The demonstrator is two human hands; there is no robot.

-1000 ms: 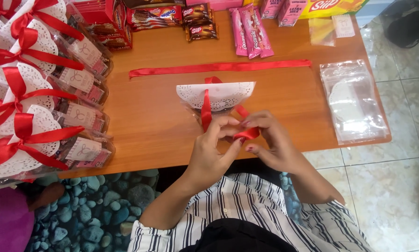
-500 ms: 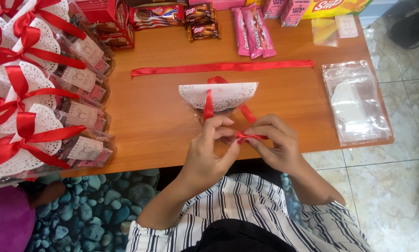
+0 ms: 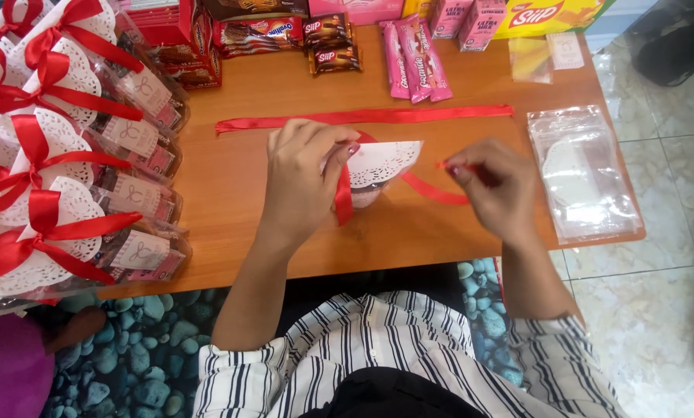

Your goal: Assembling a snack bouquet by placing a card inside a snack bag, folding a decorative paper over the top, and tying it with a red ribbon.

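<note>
A small packet capped with a white paper doily (image 3: 382,162) lies near the middle of the wooden tabletop (image 3: 231,209), with a red ribbon (image 3: 344,203) wrapped round its neck. The step in hand appears to be the tying of that ribbon: one end hangs down at the left side of the packet, while the other end runs out to the right across the wood. The left hand (image 3: 304,182) rests over the left part of the packet, its fingers curled and pressed against the doily and the ribbon where they cross, holding the wrap in place. The right hand (image 3: 495,182) is set apart to the right, its thumb and forefinger pinched on the free end of the ribbon and drawing it outward. As a judgement, the next move calls for steady tension on the pinched end while the left hand keeps the crossing from slipping, so that the knot seats at the neck without crushing the doily. Just beyond the packet lies a spare length of ribbon (image 3: 362,118), stretched straight. A clear plastic bag (image 3: 587,174) with a white doily inside lies to the right. Finished packets with red bows (image 3: 61,162) are stacked along the left edge, and snack wrappers (image 3: 417,58) line the far edge.
</note>
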